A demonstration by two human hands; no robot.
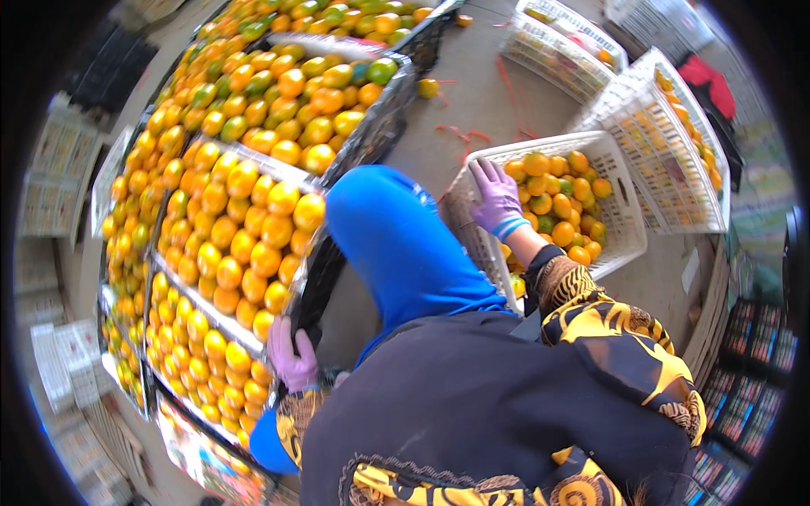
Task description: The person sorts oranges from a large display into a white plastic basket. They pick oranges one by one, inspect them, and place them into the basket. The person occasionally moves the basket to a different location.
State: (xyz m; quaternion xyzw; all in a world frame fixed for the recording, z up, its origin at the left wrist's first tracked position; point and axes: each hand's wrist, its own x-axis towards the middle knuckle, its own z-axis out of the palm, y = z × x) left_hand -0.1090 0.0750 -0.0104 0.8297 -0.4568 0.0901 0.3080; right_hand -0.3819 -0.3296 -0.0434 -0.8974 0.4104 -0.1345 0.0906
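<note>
My left hand (292, 355), in a purple glove, has its fingers apart at the near edge of a display crate of oranges (243, 228). Nothing shows in its grasp. A purple glove also covers my right hand (497, 199), which lies with fingers extended over the side rim of a white plastic crate (610, 142). Inside that crate is a heap of loose oranges (563, 209), some with green patches. My right fingers are beside the fruit and hold none that I can see. Between my hands is my bent knee (392, 234) in blue trousers.
Black-lined crates of oranges (297, 95) continue along the left. More white crates with fruit (658, 139) stand beyond my right hand. Red string (465, 135) and a stray orange (428, 88) lie on the floor. Stacked dark crates (747, 379) are at far right.
</note>
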